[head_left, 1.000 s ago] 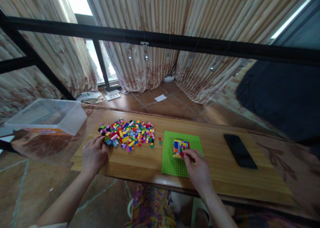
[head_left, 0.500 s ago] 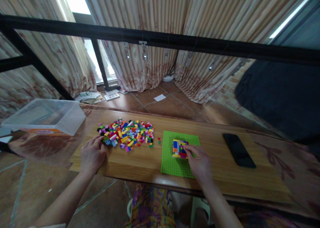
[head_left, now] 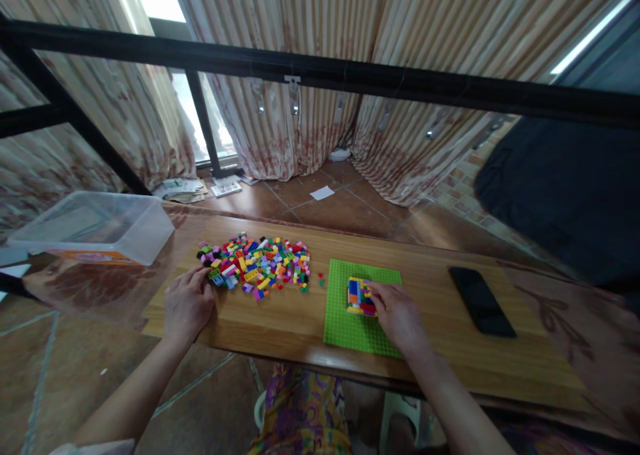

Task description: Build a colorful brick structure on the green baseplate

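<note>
A small block structure of many-coloured toy bricks (head_left: 356,295) stands on a green baseplate (head_left: 340,328). Over its right side is my right hand (head_left: 403,315), thumb and forefinger pinched together at its top; whatever lies between the fingertips is hidden. My left hand (head_left: 189,302) rests on the wooden board, fingers lying forward and loosely bent, with nothing seen in it. Its fingertips reach the left edge of a pile of loose toy bricks (head_left: 265,262). Two tiny bricks, red and green (head_left: 321,279), lie between the pile and the baseplate.
A black phone (head_left: 481,302) lies on the wooden board (head_left: 290,335) at the right. To the far left stands a clear plastic box (head_left: 150,232) with an orange label. A black metal bar (head_left: 320,65) crosses in front of the curtains.
The whole view has shifted slightly. My right hand stays at the top of the block structure with fingers pinched, and my left hand keeps its place beside the pile.
</note>
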Action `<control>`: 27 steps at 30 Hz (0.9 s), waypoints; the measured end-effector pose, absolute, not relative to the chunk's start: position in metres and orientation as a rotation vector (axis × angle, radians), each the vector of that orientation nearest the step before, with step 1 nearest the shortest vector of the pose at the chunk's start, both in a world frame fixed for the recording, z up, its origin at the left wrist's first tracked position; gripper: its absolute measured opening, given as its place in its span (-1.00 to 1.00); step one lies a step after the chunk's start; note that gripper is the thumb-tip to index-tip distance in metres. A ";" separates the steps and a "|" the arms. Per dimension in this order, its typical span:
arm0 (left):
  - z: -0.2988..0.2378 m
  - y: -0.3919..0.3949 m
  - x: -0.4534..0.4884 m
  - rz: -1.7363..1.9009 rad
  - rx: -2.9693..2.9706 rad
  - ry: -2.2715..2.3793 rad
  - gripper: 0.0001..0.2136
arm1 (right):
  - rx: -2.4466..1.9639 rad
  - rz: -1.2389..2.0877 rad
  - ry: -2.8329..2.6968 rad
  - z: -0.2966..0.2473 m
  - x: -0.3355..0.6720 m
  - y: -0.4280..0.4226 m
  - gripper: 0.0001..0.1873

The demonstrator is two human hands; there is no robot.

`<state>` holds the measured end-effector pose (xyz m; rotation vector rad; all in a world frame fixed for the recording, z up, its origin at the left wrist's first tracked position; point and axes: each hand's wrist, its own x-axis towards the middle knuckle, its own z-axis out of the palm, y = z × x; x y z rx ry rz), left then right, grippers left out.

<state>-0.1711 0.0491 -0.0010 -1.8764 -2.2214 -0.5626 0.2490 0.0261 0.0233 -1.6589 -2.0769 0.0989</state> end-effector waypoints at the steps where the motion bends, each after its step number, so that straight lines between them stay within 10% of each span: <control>1: -0.001 0.049 -0.171 -0.564 -1.871 -2.227 -0.64 | -1.674 0.113 -2.118 0.026 0.250 0.028 -0.69; 27: -0.004 0.049 -0.172 -0.558 -1.859 -2.247 -0.63 | -1.782 0.255 -1.705 0.023 0.254 0.023 -0.66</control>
